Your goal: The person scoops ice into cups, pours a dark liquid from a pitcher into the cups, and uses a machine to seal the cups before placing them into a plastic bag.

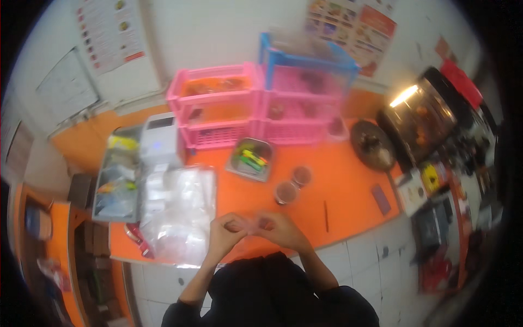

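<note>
My left hand [224, 235] and my right hand [282, 231] meet just above the front edge of the orange table [339, 175]. Thumbs and fingers are pinched together around a thin see-through plastic piece [244, 245], blurred and mostly hidden by the fingers. Beyond my right hand stand two small clear cups, a nearer one [286, 193] and a farther one [302, 175], with dark contents. Left of my left hand lies a pile of clear plastic bags [186, 208]. A thin dark stick [326, 216] rests to the right of my right hand.
Behind stand pink stacking baskets [220, 135], a blue rack [314, 57] and a metal tray [248, 173] of bright packets. At left are a white device [161, 137], a grey bin [116, 208] and a red tool [139, 241]. A round dark lid [372, 145] and lit glass-fronted cabinet [423, 118] stand right.
</note>
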Demonstrator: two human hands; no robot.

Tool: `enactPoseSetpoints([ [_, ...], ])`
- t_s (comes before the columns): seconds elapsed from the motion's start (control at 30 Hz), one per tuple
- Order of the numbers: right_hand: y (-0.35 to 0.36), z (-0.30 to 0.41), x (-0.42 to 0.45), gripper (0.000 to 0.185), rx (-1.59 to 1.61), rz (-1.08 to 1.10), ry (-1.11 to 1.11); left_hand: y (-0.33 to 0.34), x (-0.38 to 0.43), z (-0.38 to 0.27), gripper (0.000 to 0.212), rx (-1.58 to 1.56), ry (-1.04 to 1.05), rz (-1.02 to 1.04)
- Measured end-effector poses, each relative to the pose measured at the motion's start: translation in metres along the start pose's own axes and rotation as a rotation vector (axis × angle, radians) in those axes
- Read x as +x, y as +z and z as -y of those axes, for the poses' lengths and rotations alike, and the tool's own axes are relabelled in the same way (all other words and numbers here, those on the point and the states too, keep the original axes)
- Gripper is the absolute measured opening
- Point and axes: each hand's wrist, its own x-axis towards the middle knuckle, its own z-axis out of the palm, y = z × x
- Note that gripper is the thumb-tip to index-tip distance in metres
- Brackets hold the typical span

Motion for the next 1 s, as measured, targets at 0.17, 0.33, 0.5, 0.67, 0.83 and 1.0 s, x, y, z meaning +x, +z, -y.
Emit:
enactPoseSetpoints([
  [0.17, -0.018, -0.022, -0.047, 0.015, 0.044, -0.006, 0.161, 0.024, -0.010, 0.014, 0.016, 0.121, 0.037, 0.213],
  [0.33, -0.031, -0.033, -0.085, 0.015, -0.019, -0.139, 0.171, 0.057, -0.003, 0.026, 0.017, 0.078, 0.045, 0.324],
  [0.5, -0.052, -0.040, -0.118, 0.014, -0.306, -0.329, 0.159, 0.087, 0.006, 0.033, 0.014, 0.034, -0.011, 0.231],
  [0.67, -0.058, -0.044, -0.135, 0.019, -0.044, -0.512, 0.094, 0.144, 0.002, 0.021, 0.011, 0.155, 0.066, 0.317],
  [0.83, -0.087, -0.044, -0.155, 0.021, -0.067, -0.482, 0.032, 0.181, -0.002, 0.021, 0.013, 0.295, 0.162, 0.378],
  [1.0, -0.122, -0.057, -0.197, 0.022, -0.007, -0.339, 0.197, 0.209, -0.010, 0.028, 0.014, 0.251, 0.091, 0.438],
])
